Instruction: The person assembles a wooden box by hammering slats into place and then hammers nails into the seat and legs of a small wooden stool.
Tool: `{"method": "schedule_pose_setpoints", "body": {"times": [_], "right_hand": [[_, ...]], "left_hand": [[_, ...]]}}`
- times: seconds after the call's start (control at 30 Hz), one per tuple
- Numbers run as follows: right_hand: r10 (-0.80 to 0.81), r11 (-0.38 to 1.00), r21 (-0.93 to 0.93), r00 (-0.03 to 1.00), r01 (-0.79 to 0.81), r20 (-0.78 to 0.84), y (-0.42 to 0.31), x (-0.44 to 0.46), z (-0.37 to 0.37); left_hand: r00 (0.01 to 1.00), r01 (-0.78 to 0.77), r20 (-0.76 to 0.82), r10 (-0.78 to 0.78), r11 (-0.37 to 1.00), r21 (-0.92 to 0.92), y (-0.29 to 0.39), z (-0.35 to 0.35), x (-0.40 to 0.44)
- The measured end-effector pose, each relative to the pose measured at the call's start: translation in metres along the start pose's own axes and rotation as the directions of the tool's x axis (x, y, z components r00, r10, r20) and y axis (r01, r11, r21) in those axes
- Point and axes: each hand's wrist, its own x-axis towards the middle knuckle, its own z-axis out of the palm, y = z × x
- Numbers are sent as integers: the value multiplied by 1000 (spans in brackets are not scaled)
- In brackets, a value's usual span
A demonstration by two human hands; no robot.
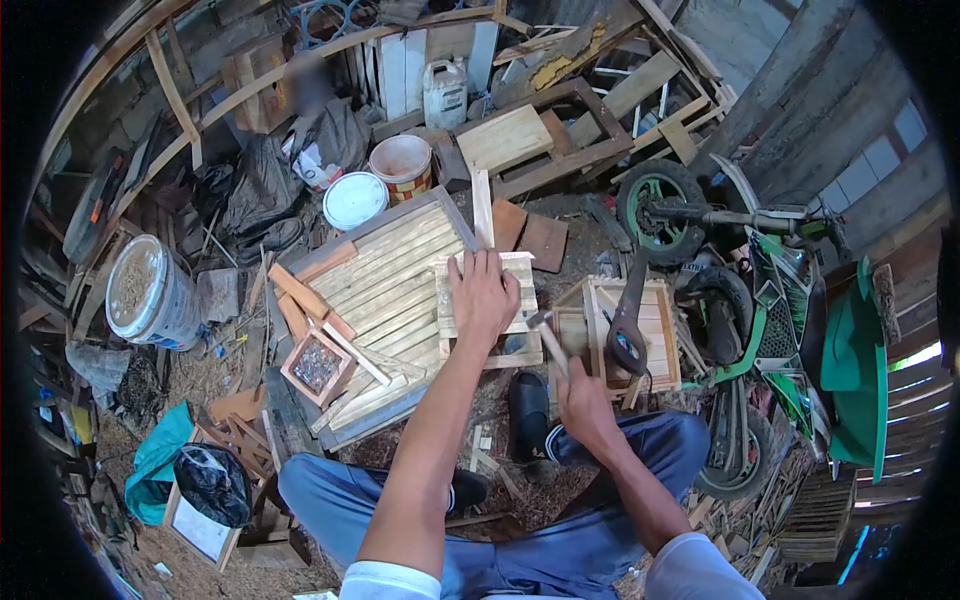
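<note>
My left hand [483,295] presses down on a small slatted wooden box [518,290], fingers bent over its far edge. Whether a nail sits under the fingers is hidden. In my right hand [585,405] is a hammer [557,350], gripped by its pale handle, its head raised near the box's right side. Under the box's left part lies a large panel of wooden slats [390,270] with a dark frame. On the panel's near left stands a small wooden box of nails [318,367], beside loose sticks [375,375].
To the right, a handsaw [628,330] rests on a wooden crate [655,300]. Beyond it stands a small green motorbike [765,310]. Buckets [355,200] and a white jug [445,95] are at the back. A full bucket [150,290] stands left. Wood scraps cover the floor.
</note>
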Motion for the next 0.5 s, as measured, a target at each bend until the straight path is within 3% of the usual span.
{"method": "schedule_pose_setpoints", "body": {"times": [0.1,0.23,0.33,0.37,0.5], "right_hand": [[46,989,147,989,-26,-140,-19,-4,-7],[32,998,-52,998,-29,55,-1,1,5],[-42,999,7,994,43,-102,-20,-2,-12],[56,992,122,991,-42,-120,-33,-3,-19],[9,963,262,957,70,-290,-38,-6,-23]], "left_hand": [[999,-6,32,6,1000,19,-2,0,1],[999,16,37,-16,1000,7,2,0,0],[997,17,72,-17,1000,-1,1,-3,0],[998,9,65,-10,1000,11,1,-3,0],[999,7,32,-8,1000,12,0,1,-1]]}}
